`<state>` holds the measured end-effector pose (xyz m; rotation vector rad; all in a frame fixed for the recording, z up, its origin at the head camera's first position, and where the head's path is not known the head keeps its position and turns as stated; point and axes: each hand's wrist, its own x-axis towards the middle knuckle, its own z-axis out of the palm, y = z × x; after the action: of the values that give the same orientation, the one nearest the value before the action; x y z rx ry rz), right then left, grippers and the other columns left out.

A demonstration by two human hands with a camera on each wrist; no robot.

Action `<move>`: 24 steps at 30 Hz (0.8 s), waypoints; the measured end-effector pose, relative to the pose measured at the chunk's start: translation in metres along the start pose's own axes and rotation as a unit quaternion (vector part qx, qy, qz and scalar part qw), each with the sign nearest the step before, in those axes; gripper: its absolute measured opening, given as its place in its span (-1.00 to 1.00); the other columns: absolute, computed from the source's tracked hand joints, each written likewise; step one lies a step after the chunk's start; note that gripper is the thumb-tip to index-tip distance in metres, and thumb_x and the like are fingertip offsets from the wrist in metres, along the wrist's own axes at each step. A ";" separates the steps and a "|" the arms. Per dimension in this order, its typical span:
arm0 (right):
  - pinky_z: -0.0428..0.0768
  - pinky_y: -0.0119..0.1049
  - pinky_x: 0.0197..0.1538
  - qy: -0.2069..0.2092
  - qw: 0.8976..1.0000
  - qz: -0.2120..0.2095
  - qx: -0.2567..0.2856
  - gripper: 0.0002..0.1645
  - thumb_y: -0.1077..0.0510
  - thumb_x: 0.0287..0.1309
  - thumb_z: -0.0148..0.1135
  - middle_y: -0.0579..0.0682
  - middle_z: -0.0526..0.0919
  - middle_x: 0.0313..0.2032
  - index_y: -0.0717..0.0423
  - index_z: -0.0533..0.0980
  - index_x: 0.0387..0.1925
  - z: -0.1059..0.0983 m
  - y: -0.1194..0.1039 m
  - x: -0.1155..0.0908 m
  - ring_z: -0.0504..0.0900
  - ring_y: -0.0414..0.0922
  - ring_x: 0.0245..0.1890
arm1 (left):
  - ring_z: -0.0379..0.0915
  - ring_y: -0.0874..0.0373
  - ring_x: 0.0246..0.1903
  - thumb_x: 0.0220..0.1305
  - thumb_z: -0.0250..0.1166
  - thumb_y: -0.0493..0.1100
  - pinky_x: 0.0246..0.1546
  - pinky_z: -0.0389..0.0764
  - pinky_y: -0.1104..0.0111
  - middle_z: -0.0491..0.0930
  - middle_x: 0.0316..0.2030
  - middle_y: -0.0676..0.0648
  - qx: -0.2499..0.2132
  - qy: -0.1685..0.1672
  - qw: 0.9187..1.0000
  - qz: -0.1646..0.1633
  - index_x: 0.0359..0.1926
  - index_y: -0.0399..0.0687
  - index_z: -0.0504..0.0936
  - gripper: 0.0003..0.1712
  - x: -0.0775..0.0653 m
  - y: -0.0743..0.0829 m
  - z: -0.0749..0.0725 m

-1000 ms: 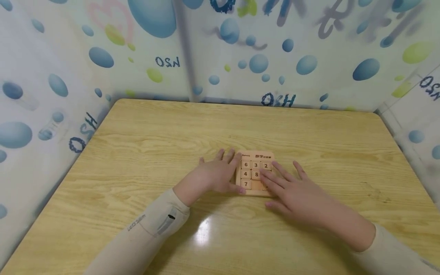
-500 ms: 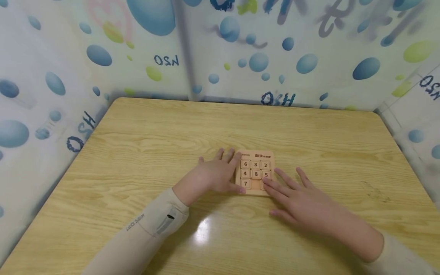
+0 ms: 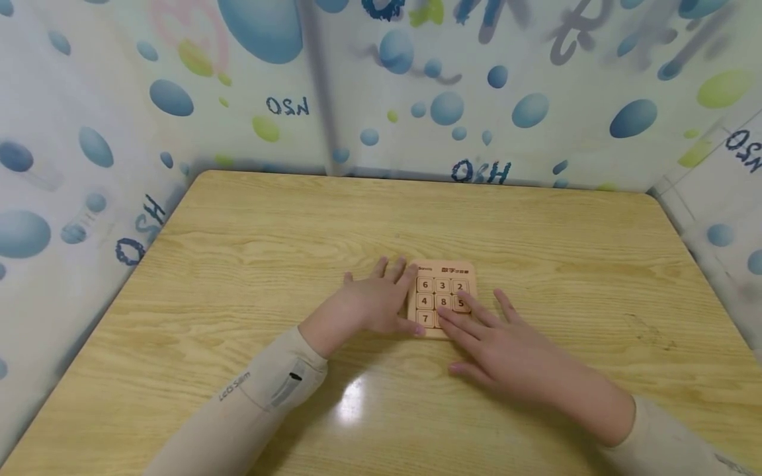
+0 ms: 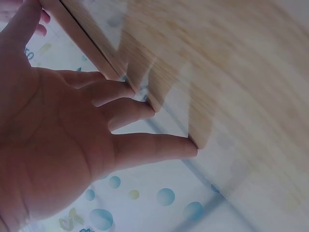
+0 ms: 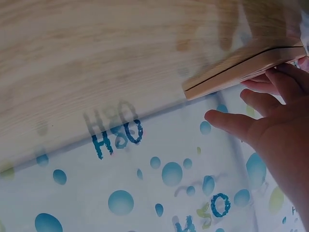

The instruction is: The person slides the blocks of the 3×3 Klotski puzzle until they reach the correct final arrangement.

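Wooden puzzle lay on the desk, left hand spread against its edge, right hand spread over numbered tiles

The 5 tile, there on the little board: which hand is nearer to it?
The right. The right hand reaches over part of the 5 tile; the left hand is at the opposite edge of the board, beyond the 4 tile.

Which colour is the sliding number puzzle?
The sliding number puzzle is pale orange, best seen in the head view.
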<state>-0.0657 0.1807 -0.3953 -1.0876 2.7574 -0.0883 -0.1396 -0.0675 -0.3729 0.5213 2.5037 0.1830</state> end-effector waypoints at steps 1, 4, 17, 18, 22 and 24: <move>-0.05 0.54 0.61 0.001 1.000 -0.001 -0.002 -0.15 -0.40 0.56 -0.02 -0.19 0.18 0.68 -0.10 0.25 0.65 0.000 0.000 0.000 0.05 0.12 0.72 | -0.43 -0.24 0.73 0.23 0.33 0.56 0.47 -0.10 -0.62 -0.36 0.75 -0.08 0.000 0.000 1.000 0.000 0.76 0.15 -0.27 0.40 0.000 0.000 0.000; -0.06 0.55 0.61 -0.002 1.000 0.002 -0.003 -0.13 -0.41 0.56 -0.02 -0.18 0.16 0.69 -0.10 0.22 0.66 0.000 0.001 0.001 0.04 0.13 0.72 | -0.42 -0.24 0.73 0.23 0.34 0.55 0.47 -0.10 -0.62 -0.35 0.75 -0.08 -0.001 0.000 1.000 -0.001 0.76 0.14 -0.27 0.40 0.000 0.000 0.000; -0.09 0.58 0.59 -0.019 0.998 0.063 -0.003 -0.10 -0.41 0.55 -0.01 -0.10 0.14 0.69 -0.04 0.22 0.66 -0.011 0.010 -0.004 0.01 0.19 0.72 | -0.45 -0.22 0.73 0.22 0.34 0.55 0.48 -0.12 -0.61 -0.37 0.74 -0.06 -0.004 -0.004 1.000 -0.004 0.76 0.17 -0.29 0.41 0.002 0.000 0.001; -0.09 0.59 0.59 -0.019 0.998 0.062 -0.001 -0.11 -0.41 0.55 -0.01 -0.10 0.15 0.69 -0.03 0.23 0.66 -0.010 0.010 -0.004 0.02 0.19 0.72 | -0.45 -0.22 0.73 0.22 0.34 0.55 0.48 -0.12 -0.61 -0.38 0.74 -0.06 -0.004 -0.004 1.000 -0.004 0.76 0.17 -0.29 0.41 0.002 0.000 0.001; -0.07 0.58 0.59 -0.011 0.998 0.059 -0.006 -0.13 -0.41 0.55 0.00 -0.11 0.20 0.67 -0.05 0.26 0.64 -0.008 0.009 -0.008 0.05 0.18 0.71 | -0.45 -0.21 0.73 0.22 0.33 0.56 0.48 -0.12 -0.61 -0.38 0.74 -0.05 0.000 -0.003 1.000 -0.005 0.76 0.17 -0.30 0.41 0.002 0.000 0.001; -0.06 0.58 0.59 -0.010 0.998 0.058 -0.009 -0.13 -0.42 0.55 -0.01 -0.13 0.20 0.67 -0.06 0.26 0.64 -0.007 0.007 -0.010 0.07 0.19 0.71 | -0.45 -0.21 0.73 0.22 0.33 0.56 0.48 -0.12 -0.60 -0.38 0.75 -0.05 0.001 -0.005 1.000 -0.006 0.75 0.18 -0.30 0.41 0.001 0.000 0.001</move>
<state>-0.0649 0.1928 -0.3878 -0.9265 2.8018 -0.0365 -0.1403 -0.0669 -0.3740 0.5075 2.4980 0.1728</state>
